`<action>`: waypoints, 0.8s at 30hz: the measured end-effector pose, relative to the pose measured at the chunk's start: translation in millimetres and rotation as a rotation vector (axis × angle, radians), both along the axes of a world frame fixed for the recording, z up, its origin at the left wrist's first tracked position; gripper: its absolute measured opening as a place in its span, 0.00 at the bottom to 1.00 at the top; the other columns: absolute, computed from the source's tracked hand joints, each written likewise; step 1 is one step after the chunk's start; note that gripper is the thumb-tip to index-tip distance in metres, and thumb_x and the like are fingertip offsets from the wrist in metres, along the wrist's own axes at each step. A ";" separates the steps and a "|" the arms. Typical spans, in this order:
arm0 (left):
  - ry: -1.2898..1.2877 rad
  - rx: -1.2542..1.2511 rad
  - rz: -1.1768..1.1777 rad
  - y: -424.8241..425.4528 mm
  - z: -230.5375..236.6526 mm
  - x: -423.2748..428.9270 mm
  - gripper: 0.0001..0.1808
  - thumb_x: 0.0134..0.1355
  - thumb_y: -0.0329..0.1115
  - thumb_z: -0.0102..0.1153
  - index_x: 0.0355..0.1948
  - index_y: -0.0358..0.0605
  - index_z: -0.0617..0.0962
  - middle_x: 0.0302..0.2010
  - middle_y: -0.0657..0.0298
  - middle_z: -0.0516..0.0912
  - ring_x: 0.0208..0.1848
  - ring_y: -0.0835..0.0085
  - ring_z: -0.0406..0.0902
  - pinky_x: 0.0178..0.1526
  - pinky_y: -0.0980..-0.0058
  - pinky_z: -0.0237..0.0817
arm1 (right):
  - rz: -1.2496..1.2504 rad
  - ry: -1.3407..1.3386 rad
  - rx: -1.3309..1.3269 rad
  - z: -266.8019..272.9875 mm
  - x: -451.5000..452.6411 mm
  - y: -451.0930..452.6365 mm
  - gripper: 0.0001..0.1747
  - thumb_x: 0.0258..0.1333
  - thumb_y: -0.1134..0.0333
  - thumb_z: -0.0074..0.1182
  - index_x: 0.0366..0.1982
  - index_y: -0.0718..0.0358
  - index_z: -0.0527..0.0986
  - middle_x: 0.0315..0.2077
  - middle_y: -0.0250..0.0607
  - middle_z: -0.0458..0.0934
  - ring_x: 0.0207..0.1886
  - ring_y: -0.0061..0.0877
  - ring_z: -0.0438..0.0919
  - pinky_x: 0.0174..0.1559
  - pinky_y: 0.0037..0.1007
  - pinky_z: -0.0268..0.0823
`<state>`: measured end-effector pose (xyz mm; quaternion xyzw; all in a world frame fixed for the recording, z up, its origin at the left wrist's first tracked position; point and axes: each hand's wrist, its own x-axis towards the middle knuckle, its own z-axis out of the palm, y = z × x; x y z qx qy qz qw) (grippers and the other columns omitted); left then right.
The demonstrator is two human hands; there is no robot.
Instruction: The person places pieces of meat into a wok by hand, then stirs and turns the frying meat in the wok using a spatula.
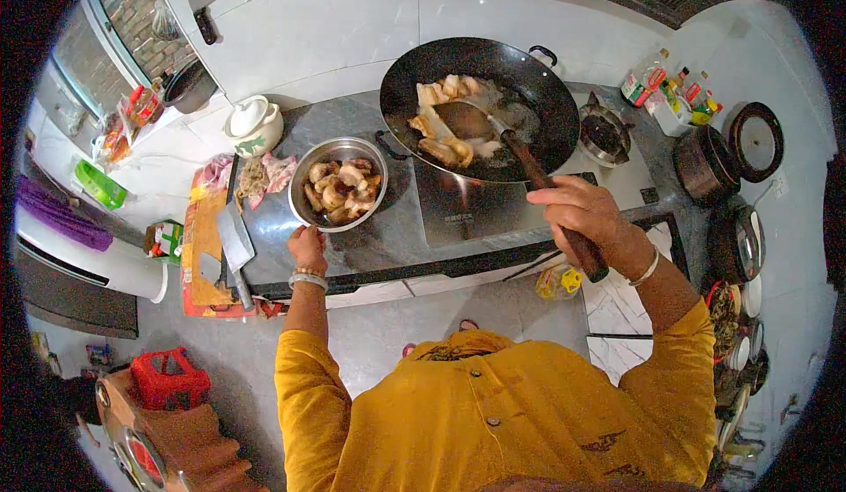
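My right hand (581, 218) grips the dark wooden handle of a wok spatula (538, 171). Its broad metal blade rests among pale pieces of meat (453, 148) inside a large black wok (552, 105). Bubbling liquid, apparently oil, lies around the meat. With my left hand (308, 249) I hold the near rim of a stainless steel bowl (338, 151) standing on the grey countertop. Browned chunks of meat (344, 188) fill the bowl. The fingertips of my left hand are partly hidden.
A cleaver (236, 237) lies near the counter's left edge beside raw meat (281, 171). A lidded white pot (253, 125) stands behind it. Right of the wok are a gas burner (603, 132), sauce bottles (648, 82) and a dark pot (704, 168). An oil jug (558, 282) is below the counter.
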<state>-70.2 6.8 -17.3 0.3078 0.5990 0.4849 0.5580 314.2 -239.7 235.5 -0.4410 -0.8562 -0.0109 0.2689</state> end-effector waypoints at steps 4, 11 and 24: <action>0.015 0.014 -0.041 -6.3 9.5 7.1 0.03 0.56 0.27 0.52 0.28 0.39 0.73 0.19 0.66 0.74 0.14 0.80 0.67 0.15 0.82 0.55 | -0.066 0.034 0.068 5.5 4.1 -2.6 0.09 0.52 0.69 0.45 0.37 0.57 0.70 0.48 0.44 0.77 0.47 0.38 0.78 0.55 0.40 0.65; -0.029 0.064 -0.052 -19.6 -1.5 7.2 0.08 0.59 0.34 0.50 0.33 0.39 0.74 0.21 0.64 0.77 0.16 0.79 0.69 0.17 0.81 0.57 | -0.041 0.174 0.046 6.4 0.9 -7.5 0.10 0.45 0.79 0.50 0.33 0.61 0.70 0.40 0.48 0.80 0.40 0.40 0.80 0.46 0.37 0.71; -0.027 0.058 0.000 -42.5 -38.8 -0.5 0.15 0.62 0.40 0.49 0.40 0.37 0.75 0.22 0.63 0.77 0.18 0.78 0.69 0.18 0.81 0.58 | -0.023 0.160 0.178 15.0 -11.7 -6.9 0.17 0.40 0.81 0.59 0.34 0.60 0.70 0.40 0.46 0.80 0.40 0.36 0.81 0.50 0.40 0.69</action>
